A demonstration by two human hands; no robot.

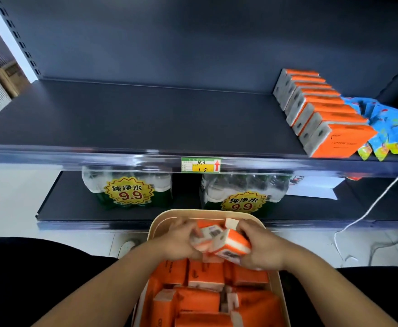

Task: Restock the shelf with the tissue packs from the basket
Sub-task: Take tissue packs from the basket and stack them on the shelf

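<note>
A beige basket (155,224) in front of me holds several orange-and-white tissue packs (200,300). Over its far half, my left hand (177,241) grips one tissue pack (206,234). Right beside it, my right hand (260,250) grips another tissue pack (232,247); the two packs touch. On the dark upper shelf (134,116), a row of several orange tissue packs (320,112) stands at the right, running from the back to the front edge.
Blue and yellow snack bags (386,131) lie right of the tissue row. A price tag (200,164) sits on the shelf's front rail. Two shrink-wrapped water bottle packs (127,187) (242,192) stand on the lower shelf. A white cable (379,197) hangs at right.
</note>
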